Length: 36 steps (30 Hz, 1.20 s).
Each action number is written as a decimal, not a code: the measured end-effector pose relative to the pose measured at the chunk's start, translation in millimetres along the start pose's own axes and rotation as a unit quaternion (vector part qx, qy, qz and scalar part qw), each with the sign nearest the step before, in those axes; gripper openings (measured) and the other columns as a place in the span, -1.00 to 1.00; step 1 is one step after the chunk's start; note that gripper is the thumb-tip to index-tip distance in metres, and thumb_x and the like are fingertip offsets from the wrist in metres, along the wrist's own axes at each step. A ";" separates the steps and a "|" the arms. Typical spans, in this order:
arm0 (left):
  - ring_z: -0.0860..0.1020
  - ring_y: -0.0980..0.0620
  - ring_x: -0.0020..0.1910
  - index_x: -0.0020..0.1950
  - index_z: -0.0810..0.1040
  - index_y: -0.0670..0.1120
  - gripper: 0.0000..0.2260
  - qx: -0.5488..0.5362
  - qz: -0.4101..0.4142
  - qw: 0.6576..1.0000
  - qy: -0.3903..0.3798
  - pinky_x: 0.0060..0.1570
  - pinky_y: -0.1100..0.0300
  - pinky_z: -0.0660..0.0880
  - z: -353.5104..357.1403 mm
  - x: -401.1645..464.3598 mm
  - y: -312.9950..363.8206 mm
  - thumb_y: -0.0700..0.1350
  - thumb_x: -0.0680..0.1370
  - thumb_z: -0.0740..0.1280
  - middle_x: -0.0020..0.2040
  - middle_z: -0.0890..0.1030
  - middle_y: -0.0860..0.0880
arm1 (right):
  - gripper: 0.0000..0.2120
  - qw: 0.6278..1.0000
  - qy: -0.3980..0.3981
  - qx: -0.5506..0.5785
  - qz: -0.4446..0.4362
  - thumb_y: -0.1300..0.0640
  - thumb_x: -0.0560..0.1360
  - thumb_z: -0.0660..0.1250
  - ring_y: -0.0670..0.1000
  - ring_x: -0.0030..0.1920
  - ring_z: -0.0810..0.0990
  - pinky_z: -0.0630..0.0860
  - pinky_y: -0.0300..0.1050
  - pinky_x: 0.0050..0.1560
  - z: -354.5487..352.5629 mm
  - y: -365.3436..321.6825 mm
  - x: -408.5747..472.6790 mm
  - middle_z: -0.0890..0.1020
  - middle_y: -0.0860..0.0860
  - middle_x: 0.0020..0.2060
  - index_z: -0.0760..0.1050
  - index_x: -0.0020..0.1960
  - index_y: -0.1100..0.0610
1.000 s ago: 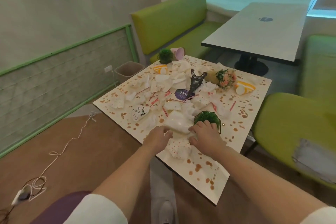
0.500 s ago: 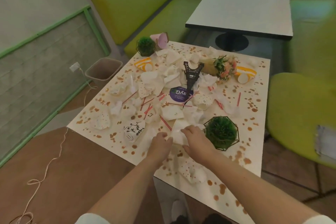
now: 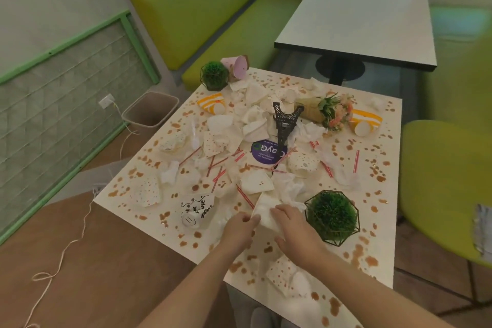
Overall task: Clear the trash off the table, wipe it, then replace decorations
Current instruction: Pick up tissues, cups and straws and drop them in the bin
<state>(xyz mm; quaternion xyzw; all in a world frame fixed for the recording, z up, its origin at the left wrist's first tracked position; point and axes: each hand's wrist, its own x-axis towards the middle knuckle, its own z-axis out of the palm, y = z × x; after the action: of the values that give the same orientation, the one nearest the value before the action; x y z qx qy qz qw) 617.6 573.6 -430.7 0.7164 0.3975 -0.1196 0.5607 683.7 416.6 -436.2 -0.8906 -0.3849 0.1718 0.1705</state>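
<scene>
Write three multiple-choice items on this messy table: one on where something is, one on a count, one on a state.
1. Where does the waste bin stand?
A. On the floor left of the table
B. On the green bench
C. Under the grey table

2. How many orange-striped paper cups lie on the table?
A. One
B. Two
C. Four

3. How does the Eiffel Tower model stand?
A. Upright
B. Lying flat
C. Held in a hand

Answers:
1. A: the bin sits on the floor by the wall, off the table's left edge.
2. B: one lies near the pink pot, the other by the flower bouquet.
3. A: it rises on its base amid the napkins, while both hands, left hand and right hand, are at a white napkin.
</scene>
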 end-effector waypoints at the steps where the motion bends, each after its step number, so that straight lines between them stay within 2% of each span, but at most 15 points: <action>1: 0.53 0.01 -0.26 0.02 0.53 -0.11 -0.76 -0.019 0.003 1.000 0.005 -0.24 0.15 0.53 -1.5 -1.5 0.9 0.07 0.61 0.27 -0.11 0.59 -0.07 | -0.38 1.000 0.007 0.003 0.001 0.12 0.53 0.32 0.03 0.45 0.22 0.41 -0.13 0.30 1.3 1.2 -1.4 0.25 -0.02 0.45 0.18 0.53 0.06; 4: 0.59 0.03 -0.09 0.04 0.54 -0.13 -0.73 -0.063 0.038 0.997 0.034 -0.04 0.08 0.57 -9.4 -9.6 12.4 0.07 0.61 0.27 0.00 0.62 -0.07 | -0.48 0.999 0.046 0.028 -0.007 0.12 0.55 0.30 -0.04 0.37 0.31 0.47 -0.20 0.15 0.4 1.1 -0.9 0.33 -0.08 0.37 0.25 0.48 0.02; 7: 0.59 0.04 -0.09 -0.02 0.52 -0.13 -0.75 -0.118 0.067 0.989 0.053 -0.03 0.08 0.55 -16.3 -16.8 29.8 0.06 0.60 0.29 -0.05 0.60 -0.04 | -0.59 0.991 0.100 0.091 -0.009 0.07 0.56 0.31 -0.12 0.24 0.42 0.46 -0.27 0.06 -6.3 -4.7 -0.6 0.41 -0.16 0.26 0.35 0.38 -0.03; 10: 0.59 0.03 -0.12 0.02 0.51 -0.10 -0.75 -0.130 0.114 0.981 0.088 -0.02 0.02 0.55 -21.3 -22.1 45.9 0.09 0.59 0.29 -0.09 0.60 0.00 | -0.70 0.974 0.147 0.170 0.007 0.04 0.56 0.33 -0.21 0.06 0.48 0.46 -0.31 -0.04 -20.8 -14.8 2.2 0.46 -0.26 0.12 0.40 0.26 -0.12; 13: 0.58 0.06 -0.08 0.14 0.47 0.07 -0.82 -0.114 0.158 0.975 0.105 -0.12 0.14 0.52 -23.4 -23.0 57.4 0.09 0.59 0.29 0.00 0.59 0.03 | -0.79 0.944 0.188 0.267 0.041 0.07 0.55 0.34 -0.23 -0.05 0.53 0.53 -0.21 -0.08 -36.9 -22.7 11.2 0.53 -0.26 -0.01 0.47 0.16 -0.11; 16: 0.56 0.10 -0.07 0.30 0.42 0.19 -0.71 -0.089 0.197 0.969 0.123 -0.21 0.28 0.47 -26.1 -23.4 63.0 0.06 0.58 0.32 0.07 0.54 0.05 | -0.82 0.912 0.221 0.338 0.071 0.10 0.56 0.33 -0.23 -0.05 0.55 0.56 -0.16 -0.08 -52.0 -29.9 18.8 0.56 -0.26 -0.02 0.53 0.13 -0.11; 19: 0.54 0.16 -0.04 0.34 0.34 0.30 -0.60 -0.056 0.221 0.964 0.140 -0.10 0.29 0.51 -35.5 -19.5 65.3 0.05 0.55 0.36 0.12 0.44 0.08 | -0.85 0.872 0.244 0.415 0.092 0.12 0.56 0.35 -0.21 -0.16 0.59 0.53 -0.30 -0.21 -67.4 -37.9 29.6 0.64 -0.19 -0.08 0.58 0.08 -0.09; 21: 0.49 0.15 0.04 0.40 0.27 0.27 -0.50 -0.045 0.212 0.964 0.154 0.01 0.28 0.50 -45.7 -13.3 67.3 0.07 0.53 0.39 0.17 0.36 0.09 | -0.90 0.853 0.245 0.448 0.111 0.11 0.56 0.35 -0.20 -0.20 0.59 0.48 -0.38 -0.26 -75.1 -43.0 43.1 0.66 -0.14 -0.13 0.60 0.04 -0.04; 23: 0.45 0.09 0.13 0.47 0.21 0.20 -0.41 -0.061 0.188 0.967 0.163 0.09 0.22 0.48 -55.6 -3.4 70.4 0.09 0.51 0.41 0.23 0.27 0.07 | -0.92 0.829 0.237 0.487 0.137 0.09 0.55 0.36 -0.14 -0.17 0.62 0.51 -0.32 -0.21 -79.5 -50.2 59.4 0.68 -0.07 -0.13 0.62 0.02 0.00; 24: 0.43 0.07 0.16 0.48 0.19 0.17 -0.39 -0.077 0.178 0.967 0.166 0.10 0.22 0.47 -61.2 2.7 72.4 0.09 0.51 0.41 0.25 0.23 0.07 | -0.92 0.811 0.232 0.515 0.153 0.10 0.54 0.37 -0.08 -0.14 0.64 0.56 -0.21 -0.15 -79.9 -54.6 67.9 0.69 -0.04 -0.12 0.62 0.01 0.01; 26: 0.45 0.05 0.16 0.47 0.23 0.12 -0.39 -0.114 0.151 0.969 0.159 0.14 0.16 0.50 -77.7 16.5 77.3 0.14 0.50 0.40 0.28 0.24 0.05 | -0.91 0.765 0.215 0.579 0.181 0.15 0.53 0.39 0.03 -0.09 0.66 0.60 -0.04 -0.07 -77.6 -67.2 88.0 0.70 0.01 -0.11 0.63 0.02 0.07; 27: 0.49 0.03 0.15 0.45 0.28 0.09 -0.40 -0.134 0.142 0.970 0.141 0.14 0.10 0.54 -89.3 25.1 78.1 0.19 0.48 0.40 0.30 0.32 0.01 | -0.89 0.742 0.208 0.607 0.195 0.17 0.52 0.40 0.07 -0.07 0.67 0.61 0.02 -0.03 -74.6 -75.7 99.7 0.71 0.04 -0.10 0.63 0.04 0.10; 30: 0.62 0.00 0.03 0.36 0.39 -0.01 -0.60 -0.175 0.154 0.969 0.078 -0.12 0.13 0.62 -128.3 39.0 82.4 0.11 0.58 0.31 0.17 0.56 -0.04 | -0.80 0.694 0.210 0.653 0.218 0.17 0.50 0.43 0.11 -0.02 0.67 0.60 0.13 0.09 -65.7 -102.9 134.1 0.70 0.08 -0.05 0.59 0.11 0.13; 34: 0.63 0.05 0.01 0.25 0.40 0.06 -0.68 -0.169 0.167 0.971 0.031 -0.09 0.14 0.63 -184.8 56.3 91.8 0.11 0.56 0.34 0.11 0.58 0.02 | -0.82 0.671 0.231 0.667 0.228 0.16 0.50 0.44 -0.02 -0.09 0.60 0.49 -0.12 -0.15 -59.2 -144.4 179.0 0.64 0.03 -0.08 0.53 0.08 0.12; 36: 0.61 0.07 0.05 0.20 0.39 0.11 -0.64 -0.166 0.167 0.972 0.007 -0.01 0.11 0.62 -213.9 67.9 93.0 0.12 0.49 0.43 0.13 0.57 0.04 | -0.80 0.667 0.238 0.665 0.237 0.17 0.49 0.45 0.01 -0.11 0.60 0.50 -0.10 -0.14 -51.6 -167.6 207.1 0.64 0.06 -0.09 0.53 0.08 0.16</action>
<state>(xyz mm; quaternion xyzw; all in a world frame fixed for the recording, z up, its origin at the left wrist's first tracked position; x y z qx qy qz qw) 668.9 790.2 -333.5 0.6708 0.2903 0.0486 0.6807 734.6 670.1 -353.7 -0.6128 0.1095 0.1995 0.7568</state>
